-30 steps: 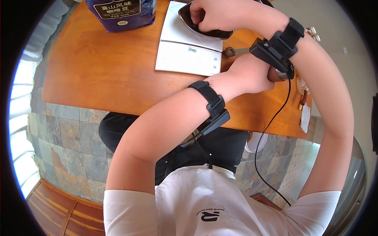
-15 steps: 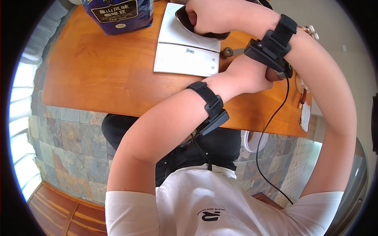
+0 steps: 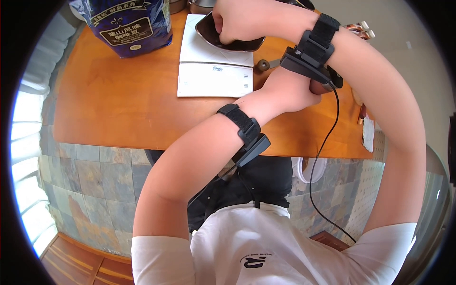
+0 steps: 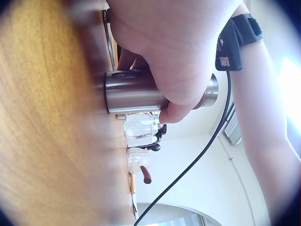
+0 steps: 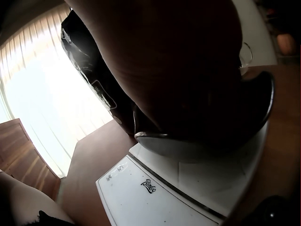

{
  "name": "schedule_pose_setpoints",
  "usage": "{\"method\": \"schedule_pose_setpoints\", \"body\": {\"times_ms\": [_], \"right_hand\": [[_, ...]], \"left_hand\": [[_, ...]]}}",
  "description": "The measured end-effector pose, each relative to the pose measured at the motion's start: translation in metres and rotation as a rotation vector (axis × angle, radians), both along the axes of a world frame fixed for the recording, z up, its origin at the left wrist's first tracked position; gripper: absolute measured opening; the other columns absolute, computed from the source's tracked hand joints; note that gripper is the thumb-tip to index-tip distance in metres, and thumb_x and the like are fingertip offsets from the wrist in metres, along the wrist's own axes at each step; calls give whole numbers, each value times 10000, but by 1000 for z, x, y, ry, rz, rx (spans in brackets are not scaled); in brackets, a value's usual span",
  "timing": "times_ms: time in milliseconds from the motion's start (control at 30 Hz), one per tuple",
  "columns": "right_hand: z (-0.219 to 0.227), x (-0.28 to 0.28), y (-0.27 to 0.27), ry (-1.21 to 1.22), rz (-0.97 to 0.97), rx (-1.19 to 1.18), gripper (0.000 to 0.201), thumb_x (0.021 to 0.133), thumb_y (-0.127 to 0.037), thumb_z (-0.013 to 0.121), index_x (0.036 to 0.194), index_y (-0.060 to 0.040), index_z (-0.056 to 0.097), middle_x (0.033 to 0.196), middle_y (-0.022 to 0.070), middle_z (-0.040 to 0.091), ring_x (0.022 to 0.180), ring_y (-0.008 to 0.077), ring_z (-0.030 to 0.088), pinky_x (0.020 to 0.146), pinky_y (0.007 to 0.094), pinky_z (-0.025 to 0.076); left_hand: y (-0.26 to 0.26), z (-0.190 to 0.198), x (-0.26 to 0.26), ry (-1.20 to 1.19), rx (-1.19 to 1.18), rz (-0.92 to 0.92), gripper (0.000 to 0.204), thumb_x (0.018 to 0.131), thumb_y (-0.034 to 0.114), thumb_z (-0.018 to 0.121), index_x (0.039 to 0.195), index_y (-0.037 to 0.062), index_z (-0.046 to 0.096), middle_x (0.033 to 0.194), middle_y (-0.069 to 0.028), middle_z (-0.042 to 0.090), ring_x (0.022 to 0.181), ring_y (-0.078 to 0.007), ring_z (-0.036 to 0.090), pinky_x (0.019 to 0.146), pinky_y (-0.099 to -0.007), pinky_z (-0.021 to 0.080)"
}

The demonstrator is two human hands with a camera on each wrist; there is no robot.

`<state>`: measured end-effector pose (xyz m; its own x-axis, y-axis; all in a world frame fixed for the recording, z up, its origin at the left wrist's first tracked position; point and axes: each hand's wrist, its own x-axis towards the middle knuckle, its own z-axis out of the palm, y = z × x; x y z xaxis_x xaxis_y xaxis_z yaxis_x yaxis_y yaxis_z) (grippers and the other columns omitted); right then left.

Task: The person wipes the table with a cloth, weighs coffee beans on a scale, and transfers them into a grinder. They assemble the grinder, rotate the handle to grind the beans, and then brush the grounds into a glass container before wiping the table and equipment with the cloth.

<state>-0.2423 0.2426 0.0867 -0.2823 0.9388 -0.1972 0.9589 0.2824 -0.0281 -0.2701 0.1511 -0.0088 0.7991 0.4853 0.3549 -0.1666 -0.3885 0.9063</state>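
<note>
My left hand (image 3: pixel 295 89) grips an upright steel hand coffee grinder (image 4: pixel 131 94), its fingers wrapped round the body, as the left wrist view shows. Its base stands right at the wooden tabletop. Crossing over the left arm, my right hand (image 3: pixel 240 21) reaches down into a dark, shallow dish (image 3: pixel 203 32), its fingers curled inside. I cannot tell what those fingers hold. Below the dish is a flat white scale (image 3: pixel 213 80); the dish juts past its right edge. A crank with a round wooden knob (image 3: pixel 262 65) lies between the scale and my left wrist.
A blue coffee bean bag (image 3: pixel 133 35) stands at the back left. Beyond the grinder are a glass vessel (image 4: pixel 138 126) and a small jug with a wooden handle (image 4: pixel 139 160). A black cable (image 3: pixel 327 142) hangs from my right wrist; a white bin (image 3: pixel 319 171) stands beneath the table edge.
The head view has shifted, so the table's things sit lower and farther left, with more of the bag showing. Both hands keep their places, at the dish and at the grinder.
</note>
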Motion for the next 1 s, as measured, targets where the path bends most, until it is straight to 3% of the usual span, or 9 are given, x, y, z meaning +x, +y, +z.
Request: {"method": "schedule_pose_setpoints", "body": {"times_ms": [133, 267, 367, 467, 633, 700, 833, 900, 1000], "right_hand": [[42, 6, -14, 152, -54, -9, 218, 729, -148, 669, 765, 64, 708, 720, 243, 669, 677, 343, 682, 648, 386, 549], [98, 13, -44, 347, -297, -82, 187, 731, -111, 692, 841, 40, 702, 718, 90, 696, 686, 175, 685, 623, 294, 533], [119, 11, -70, 252, -536, 16, 197, 739, -106, 698, 874, 38, 701, 733, 68, 692, 683, 147, 664, 627, 273, 524], [136, 41, -93, 182, -447, -94, 198, 738, -106, 702, 873, 39, 704, 746, 65, 688, 679, 125, 637, 641, 258, 515], [111, 68, -127, 53, -453, -100, 231, 762, -160, 732, 904, 23, 722, 780, 78, 707, 732, 146, 649, 696, 272, 520], [87, 105, -124, 111, -425, -176, 139, 812, -72, 658, 926, 5, 679, 708, 13, 628, 621, 60, 596, 584, 216, 479], [88, 104, -127, 179, -466, -250, 121, 793, -50, 642, 903, -6, 662, 675, -11, 587, 595, 45, 552, 566, 209, 446], [98, 91, -124, 146, -524, -253, 217, 801, -164, 724, 928, 12, 730, 804, 90, 719, 756, 159, 657, 726, 274, 521], [104, 84, -124, 129, -484, -292, 204, 837, -159, 699, 953, 5, 735, 827, 101, 725, 770, 167, 662, 739, 275, 523]], "left_hand": [[-1, -2, 3, 22, -17, 35, 286, 730, 170, 750, 968, 42, 654, 858, -126, 693, 815, -280, 676, 709, -379, 523], [1, 7, -2, 144, 21, 57, 532, 738, 222, 762, 1190, 44, 544, 978, -196, 681, 917, -373, 665, 790, -419, 524], [1, 6, -1, 144, 20, 42, 593, 745, 244, 766, 1237, 41, 507, 1018, -215, 677, 953, -396, 657, 823, -425, 523], [0, 6, 0, 123, 21, 55, 598, 748, 253, 775, 1238, 33, 512, 1052, -217, 674, 987, -389, 656, 852, -420, 522], [1, 0, 6, 171, 6, 60, 592, 741, 241, 781, 1227, 22, 523, 1072, -207, 668, 1010, -361, 659, 861, -405, 527], [1, -1, 6, 162, 10, 57, 592, 740, 242, 781, 1226, 20, 524, 1062, -203, 671, 998, -358, 663, 856, -400, 530], [3, 1, 6, 175, 22, 64, 561, 730, 238, 790, 1172, 17, 525, 1032, -199, 679, 970, -354, 674, 841, -397, 534], [2, -1, 6, 178, 34, 63, 549, 728, 236, 793, 1153, 17, 523, 1026, -199, 682, 965, -353, 677, 839, -397, 534], [3, -2, 5, 146, 9, 60, 535, 726, 232, 796, 1130, 18, 518, 1027, -202, 682, 973, -355, 678, 841, -396, 533]]}}
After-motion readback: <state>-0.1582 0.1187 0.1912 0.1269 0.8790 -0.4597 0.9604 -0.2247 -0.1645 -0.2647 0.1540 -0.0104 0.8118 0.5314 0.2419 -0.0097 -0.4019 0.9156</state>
